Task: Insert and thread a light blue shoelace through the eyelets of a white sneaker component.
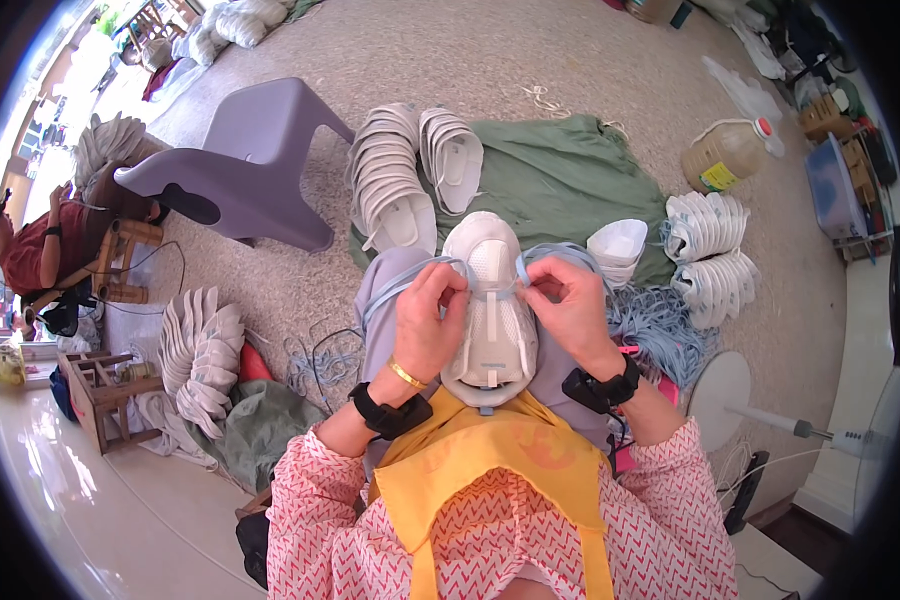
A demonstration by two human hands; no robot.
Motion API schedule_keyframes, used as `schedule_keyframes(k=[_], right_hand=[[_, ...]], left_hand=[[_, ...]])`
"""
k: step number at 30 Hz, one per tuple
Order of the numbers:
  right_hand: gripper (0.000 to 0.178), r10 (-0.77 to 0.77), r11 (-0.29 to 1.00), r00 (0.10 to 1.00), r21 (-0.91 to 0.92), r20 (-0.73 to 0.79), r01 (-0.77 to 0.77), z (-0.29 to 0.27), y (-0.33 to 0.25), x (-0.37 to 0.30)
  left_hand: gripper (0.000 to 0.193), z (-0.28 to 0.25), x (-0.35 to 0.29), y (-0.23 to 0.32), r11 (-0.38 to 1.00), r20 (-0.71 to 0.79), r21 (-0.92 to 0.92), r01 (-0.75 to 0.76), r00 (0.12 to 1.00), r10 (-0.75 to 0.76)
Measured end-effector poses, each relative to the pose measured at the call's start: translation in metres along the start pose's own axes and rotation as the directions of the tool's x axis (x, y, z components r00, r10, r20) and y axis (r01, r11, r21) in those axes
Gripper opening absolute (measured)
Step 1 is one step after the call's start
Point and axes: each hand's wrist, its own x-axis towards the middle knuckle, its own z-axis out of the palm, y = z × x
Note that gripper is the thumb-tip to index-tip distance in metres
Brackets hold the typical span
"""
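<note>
A white shoe upper [492, 300] lies on my lap, toe pointing away from me. My left hand [428, 318] grips its left side, fingers curled over the lace area. My right hand [568, 300] pinches a pale blue lace [522, 272] at the upper's right edge. The lace loops over both sides of the shoe. Both wrists wear black bands, and a gold bangle is on the left one.
Stacks of white shoe uppers [395, 175] lie on a green cloth [560, 180] ahead, more stacks [708, 255] at right and others [202, 355] at left. A heap of blue laces [660, 325], a purple chair [245, 160], an oil jug [725, 152], a seated person [40, 250] far left.
</note>
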Motion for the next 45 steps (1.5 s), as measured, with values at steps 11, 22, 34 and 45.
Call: schedule_keyframes(k=[11, 22, 34, 45], right_hand=[[0.014, 0.053, 0.979, 0.998, -0.2, 0.019, -0.048, 0.001, -0.021, 0.014], [0.013, -0.206, 0.9, 0.975, -0.374, 0.087, 0.223, -0.001, -0.015, 0.006], [0.041, -0.092, 0.809, 0.978, -0.558, 0.187, 0.183, 0.013, -0.044, -0.017], [0.021, -0.177, 0.88, 0.979, -0.43, 0.098, 0.202, 0.007, -0.021, -0.006]], left_hand=[[0.021, 0.005, 0.006, -0.014, 0.964, 0.012, -0.141, 0.225, 0.974, -0.225], [0.015, 0.006, 0.002, 0.005, 0.998, -0.018, 0.067, 0.016, 1.0, -0.015], [0.045, 0.015, -0.004, 0.025, 0.974, 0.051, 0.226, 0.003, 0.999, -0.015], [0.051, 0.029, 0.001, 0.027, 0.939, 0.06, 0.344, 0.02, 0.997, -0.043]])
